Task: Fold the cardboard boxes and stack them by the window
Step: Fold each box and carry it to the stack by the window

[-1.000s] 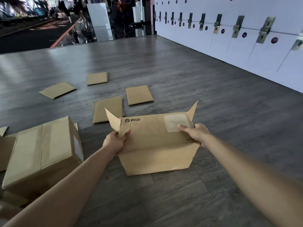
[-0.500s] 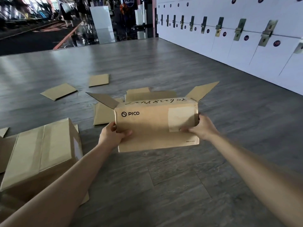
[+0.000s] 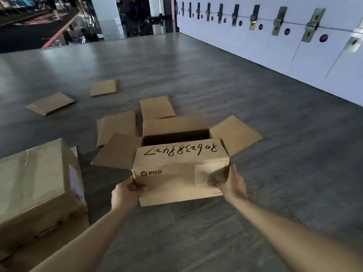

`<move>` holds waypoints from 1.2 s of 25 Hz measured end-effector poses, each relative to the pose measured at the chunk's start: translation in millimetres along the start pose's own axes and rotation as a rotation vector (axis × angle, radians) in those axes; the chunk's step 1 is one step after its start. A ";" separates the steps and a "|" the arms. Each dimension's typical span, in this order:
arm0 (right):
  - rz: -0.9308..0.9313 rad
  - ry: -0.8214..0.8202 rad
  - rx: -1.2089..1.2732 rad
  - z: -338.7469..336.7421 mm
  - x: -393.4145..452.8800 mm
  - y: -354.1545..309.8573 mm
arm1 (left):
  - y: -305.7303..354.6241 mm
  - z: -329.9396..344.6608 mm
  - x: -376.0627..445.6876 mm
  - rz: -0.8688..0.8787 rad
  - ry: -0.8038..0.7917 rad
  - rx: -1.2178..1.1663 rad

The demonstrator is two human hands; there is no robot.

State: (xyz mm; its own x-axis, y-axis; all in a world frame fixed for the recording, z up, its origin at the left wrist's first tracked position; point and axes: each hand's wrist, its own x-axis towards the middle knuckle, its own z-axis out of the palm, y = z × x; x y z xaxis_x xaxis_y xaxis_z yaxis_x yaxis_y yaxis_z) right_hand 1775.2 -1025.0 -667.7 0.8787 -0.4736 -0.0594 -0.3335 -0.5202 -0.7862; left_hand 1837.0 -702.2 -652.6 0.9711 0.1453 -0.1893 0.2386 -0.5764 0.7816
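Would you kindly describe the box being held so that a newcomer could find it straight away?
Start at the white locker wall on the right and come down across the grey floor to the flat cardboard pieces. Just in front of them, the left hand and right hand grip an opened-up box: unlike the rest, it bears PICO print and handwritten digits.

floor [image 3: 245, 118]: grey planks | four flattened boxes [image 3: 117, 127] | taped box [image 3: 37, 183]
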 end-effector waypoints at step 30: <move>-0.714 0.013 -0.798 1.7 -26.0 -48.6 | 40.6 -1.5 -25.7 0.848 0.299 0.537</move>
State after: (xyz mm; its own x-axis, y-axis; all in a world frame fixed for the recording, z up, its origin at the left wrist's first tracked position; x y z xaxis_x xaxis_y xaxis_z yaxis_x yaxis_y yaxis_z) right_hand 1769.2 -986.2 -629.0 0.9568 0.1187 0.2654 0.1249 -0.9921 -0.0065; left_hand 1821.8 -728.2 -615.1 0.7976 -0.3230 0.5094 -0.4788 -0.8527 0.2090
